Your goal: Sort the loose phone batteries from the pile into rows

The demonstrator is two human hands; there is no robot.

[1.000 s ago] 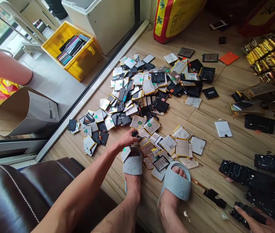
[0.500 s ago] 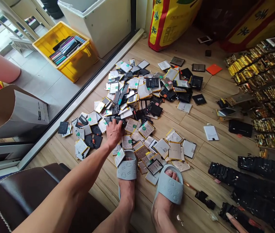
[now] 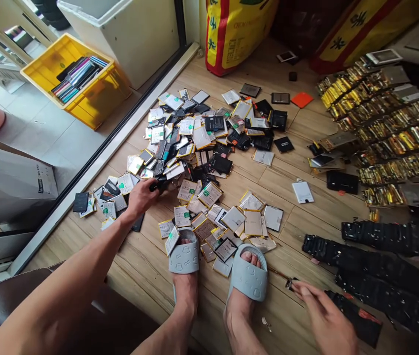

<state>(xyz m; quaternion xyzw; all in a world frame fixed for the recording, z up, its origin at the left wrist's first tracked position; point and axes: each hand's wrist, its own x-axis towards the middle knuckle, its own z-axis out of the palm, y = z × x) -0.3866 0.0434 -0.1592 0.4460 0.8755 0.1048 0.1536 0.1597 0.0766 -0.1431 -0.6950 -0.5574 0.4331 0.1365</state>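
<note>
My left hand (image 3: pixel 143 197) is at the near left edge of a loose heap of phone batteries (image 3: pixel 202 133) on the wooden floor. Its fingers are closed on a dark battery (image 3: pixel 163 182), partly hidden by them. At the lower right, the fingers of my right hand (image 3: pixel 326 315) pinch a small black battery (image 3: pixel 290 284), mostly covered by the fingertips. Silver batteries with yellow edges (image 3: pixel 256 223) lie spread before my feet, and one silver battery (image 3: pixel 172 240) leans on the left slipper (image 3: pixel 183 259).
Rows of stacked batteries with gold edges (image 3: pixel 398 133) stand at the right, with rows of black ones (image 3: pixel 379 271) nearer. A yellow crate (image 3: pixel 94 108) of phone-like slabs, a cardboard box (image 3: pixel 20 172) and a yellow-red bag (image 3: pixel 231 39) surround the heap. A brown seat (image 3: pixel 65 315) is at the lower left.
My left hand has shifted left and towards me, away from the heap's middle. My right hand has come further into view and reached the small black battery. The view has turned rightward.
</note>
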